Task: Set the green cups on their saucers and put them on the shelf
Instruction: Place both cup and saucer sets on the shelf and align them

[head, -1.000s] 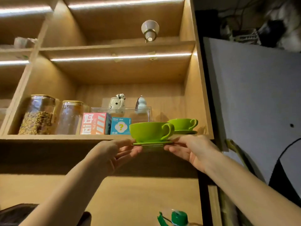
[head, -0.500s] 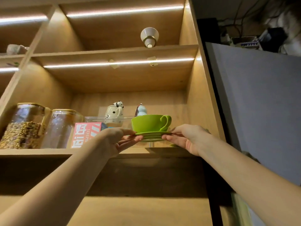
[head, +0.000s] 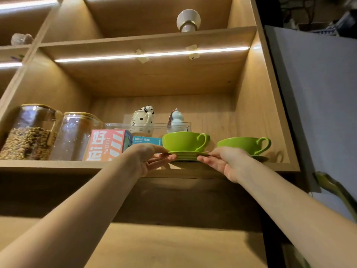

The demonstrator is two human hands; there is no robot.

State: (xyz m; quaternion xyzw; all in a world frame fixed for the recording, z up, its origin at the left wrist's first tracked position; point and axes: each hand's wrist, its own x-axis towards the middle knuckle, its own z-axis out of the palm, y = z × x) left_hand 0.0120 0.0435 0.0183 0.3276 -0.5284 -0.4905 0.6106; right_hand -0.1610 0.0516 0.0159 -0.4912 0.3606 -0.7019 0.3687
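A green cup stands upright on a green saucer at the front of the wooden shelf. My left hand pinches the saucer's left rim and my right hand pinches its right rim. The saucer sits at the shelf board's level; whether it rests on it I cannot tell. To the right, a second green cup stands on its own saucer on the same shelf, partly hidden behind my right hand.
Two glass jars stand at the shelf's left, then a pink box and a blue box. Behind them a clear tray holds two small figurines. The cabinet's side wall is just right of the second cup.
Both hands have carried the cup and saucer up and onto the shelf's front edge. The view has shifted, and the second cup shows again at the right.
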